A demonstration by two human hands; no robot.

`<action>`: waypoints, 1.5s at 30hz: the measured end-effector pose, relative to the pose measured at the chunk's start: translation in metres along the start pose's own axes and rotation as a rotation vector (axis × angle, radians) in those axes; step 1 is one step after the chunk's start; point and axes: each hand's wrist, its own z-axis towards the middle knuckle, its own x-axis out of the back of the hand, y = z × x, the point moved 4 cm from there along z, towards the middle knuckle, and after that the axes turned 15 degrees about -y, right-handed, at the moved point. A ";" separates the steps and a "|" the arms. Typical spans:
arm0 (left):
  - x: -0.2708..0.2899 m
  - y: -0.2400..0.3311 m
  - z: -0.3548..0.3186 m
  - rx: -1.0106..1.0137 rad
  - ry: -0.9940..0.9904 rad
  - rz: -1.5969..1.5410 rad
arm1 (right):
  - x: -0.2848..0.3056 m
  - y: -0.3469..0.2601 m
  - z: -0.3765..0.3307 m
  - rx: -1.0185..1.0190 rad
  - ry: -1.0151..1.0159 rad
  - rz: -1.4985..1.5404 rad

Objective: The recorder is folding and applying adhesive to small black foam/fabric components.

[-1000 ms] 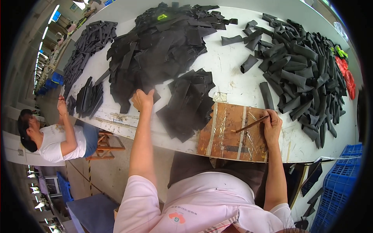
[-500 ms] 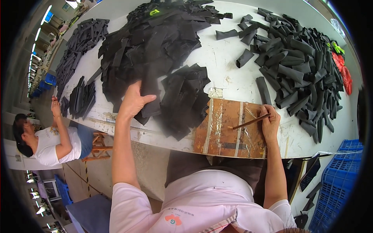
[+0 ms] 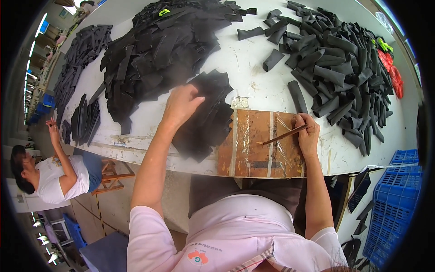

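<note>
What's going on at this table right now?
A person at a white table has the left hand on a stack of flat black pieces. The right hand holds a thin brush over a brown board. Folded black pieces lie heaped to the right, a bigger flat pile to the left. Another person sits nearby.

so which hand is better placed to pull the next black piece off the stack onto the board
Left. The left hand already rests on the stack of flat black pieces just left of the brown board. The right hand is occupied holding a thin brush over the board, away from the stack.
</note>
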 end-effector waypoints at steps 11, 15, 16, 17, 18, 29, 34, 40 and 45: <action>0.016 0.014 -0.008 0.004 0.223 0.181 | -0.002 0.006 0.001 0.014 0.028 0.044; 0.019 -0.003 -0.014 0.085 0.022 -0.083 | 0.000 0.001 0.001 0.026 0.015 0.019; 0.018 -0.005 -0.017 0.188 -0.014 -0.186 | 0.000 0.000 0.002 0.026 0.015 0.019; 0.018 -0.007 -0.020 0.188 -0.014 -0.186 | -0.001 -0.001 0.002 0.030 0.013 0.024; 0.024 -0.006 -0.024 0.101 0.088 -0.076 | -0.001 -0.003 0.002 0.036 0.009 0.030; -0.002 0.068 -0.124 -0.055 0.165 -1.190 | 0.012 -0.006 -0.016 -0.044 -0.007 0.224; -0.062 0.089 -0.151 0.081 -0.196 -1.340 | -0.001 -0.098 -0.067 0.232 -0.230 0.058; -0.090 0.104 -0.163 0.087 -0.403 -1.246 | -0.025 -0.120 -0.087 0.091 -0.540 0.243; -0.095 0.105 -0.173 0.045 -0.500 -1.107 | -0.033 -0.102 -0.097 -0.015 -0.615 0.284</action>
